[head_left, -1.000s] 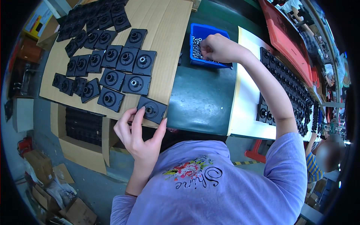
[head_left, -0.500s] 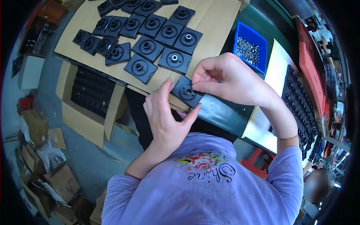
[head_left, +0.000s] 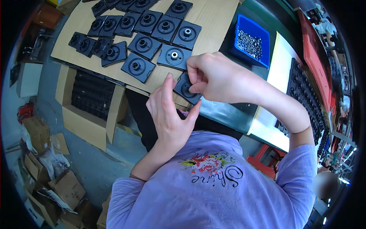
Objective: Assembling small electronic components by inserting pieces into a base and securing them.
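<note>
A black square plate (head_left: 183, 87) with a toothed ring lies at the table's near edge. My left hand (head_left: 167, 110) spans it, the index fingertip at its left corner and the thumb at its near right corner. My right hand (head_left: 217, 78) is over the plate, thumb and fingers pinched together at its centre. Whatever those fingers hold is hidden, as is the middle of the plate. Just beyond sits a similar black plate (head_left: 167, 63) with a bright metal piece (head_left: 174, 55) in its hub. Another such plate (head_left: 129, 72) is to the left.
Several more black plates spread over the wooden board (head_left: 213, 24). A blue bin (head_left: 263, 61) of small metal parts stands to the right. Farther right, black parts (head_left: 301, 87) lie in rows. An opened cardboard box (head_left: 82, 122) sits below at left, a red stool (head_left: 261, 164) near my right side.
My right hand has turned and its pinched fingers have come down over the plate's centre, covering the hub. The left hand keeps its place at the plate's edges. The view has shifted slightly.
</note>
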### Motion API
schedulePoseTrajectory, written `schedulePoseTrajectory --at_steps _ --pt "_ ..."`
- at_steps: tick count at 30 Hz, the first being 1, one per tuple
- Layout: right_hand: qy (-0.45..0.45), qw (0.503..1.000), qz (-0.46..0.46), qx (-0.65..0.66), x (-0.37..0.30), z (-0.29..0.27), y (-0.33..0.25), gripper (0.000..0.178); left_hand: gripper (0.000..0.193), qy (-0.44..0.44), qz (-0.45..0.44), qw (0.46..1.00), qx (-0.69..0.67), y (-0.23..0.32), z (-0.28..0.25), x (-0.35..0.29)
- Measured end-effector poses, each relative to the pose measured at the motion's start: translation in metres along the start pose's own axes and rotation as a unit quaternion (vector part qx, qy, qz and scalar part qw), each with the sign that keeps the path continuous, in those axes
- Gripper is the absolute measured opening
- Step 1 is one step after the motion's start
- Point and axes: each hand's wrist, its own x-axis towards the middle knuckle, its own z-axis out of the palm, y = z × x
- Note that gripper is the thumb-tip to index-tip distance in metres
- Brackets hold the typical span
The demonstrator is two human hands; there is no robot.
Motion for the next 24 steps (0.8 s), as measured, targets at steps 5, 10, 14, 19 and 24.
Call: schedulePoseTrajectory --at_steps 5,10,14,19,24 --pt "0.041 0.994 -0.087 0.054 -0.009 -0.012 0.016 0.022 0.099 -0.007 -0.010 1.000 -0.006 0.001 -0.003 0.001" --pt "0.312 0.942 -0.044 -0.111 -0.026 -0.074 0.077 0.023 0.098 0.009 -0.025 1.000 -0.014 0.002 -0.017 0.002" --pt "0.243 0.953 0.078 -0.164 -0.014 -0.077 0.121 0.035 0.089 0.012 -0.062 0.998 0.016 -0.003 -0.024 0.010" --pt "0.242 0.963 0.050 -0.106 0.002 -0.063 0.140 0.021 0.089 -0.002 -0.081 0.996 0.028 -0.008 -0.024 0.014" --pt "0.238 0.966 0.031 -0.094 0.008 -0.066 0.151 0.019 0.065 0.084 -0.069 0.994 0.020 -0.011 -0.032 0.015"
